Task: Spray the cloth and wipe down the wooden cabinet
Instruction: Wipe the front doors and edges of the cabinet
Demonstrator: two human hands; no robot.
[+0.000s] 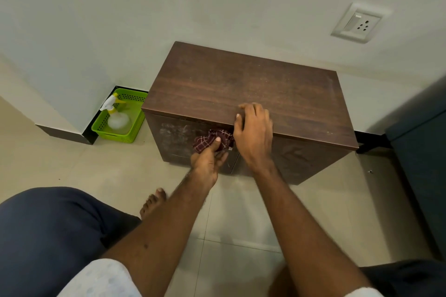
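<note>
A low dark wooden cabinet [241, 84] stands against the wall. My left hand [208, 161] holds a bunched maroon checked cloth [213, 141] against the cabinet's front face, just below the top edge. Whitish smears show on the front panel left of the cloth. My right hand [254, 132] rests on the front edge of the cabinet top, its fingers curled over the edge, right beside the cloth. A clear spray bottle [117, 116] with a white and yellow head stands in a green basket left of the cabinet.
The green plastic basket [131, 132] sits on the tiled floor in the wall corner. A wall socket [357, 23] is above the cabinet to the right. Dark furniture [420, 142] stands at the right. My bare foot [153, 202] and knee are at lower left.
</note>
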